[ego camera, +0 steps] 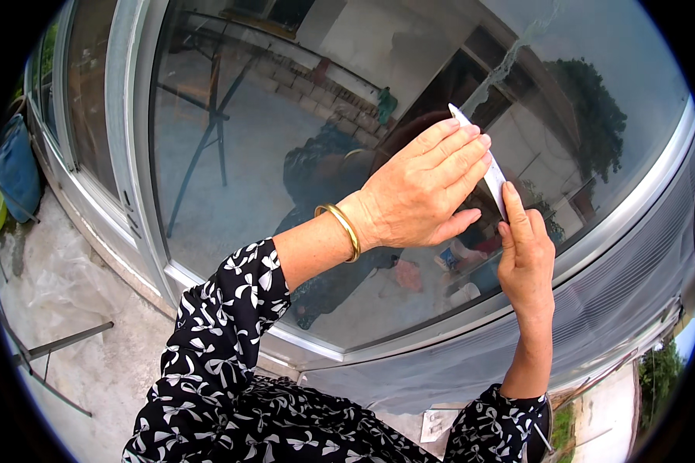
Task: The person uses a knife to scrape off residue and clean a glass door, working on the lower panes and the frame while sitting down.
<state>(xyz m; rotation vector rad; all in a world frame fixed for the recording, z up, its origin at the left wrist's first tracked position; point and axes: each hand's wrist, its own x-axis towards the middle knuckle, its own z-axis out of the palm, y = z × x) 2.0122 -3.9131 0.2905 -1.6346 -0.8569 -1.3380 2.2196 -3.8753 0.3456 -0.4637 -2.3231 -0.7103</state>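
A flat, pale, pointed blade [495,179] lies at a slant against a large glass window pane [243,226]. My right hand [526,254] grips its lower end, with the forefinger stretched along it. Across its upper part rest the fingertips of my left hand [420,185]; the palm faces the glass and the thumb stands apart. The blade's handle, if there is one, is hidden. From near its tip, an irregular whitish streak [504,66] runs up the pane. A gold-coloured bangle [347,231] circles my left wrist.
A metal window frame [307,341] borders the pane. Ribbed translucent sheeting [614,278] hangs at the right. To the left are a blue container [18,168], crumpled clear plastic [69,283] and a thin metal bar [72,340] above the concrete ground. The glass mirrors a building and a tree.
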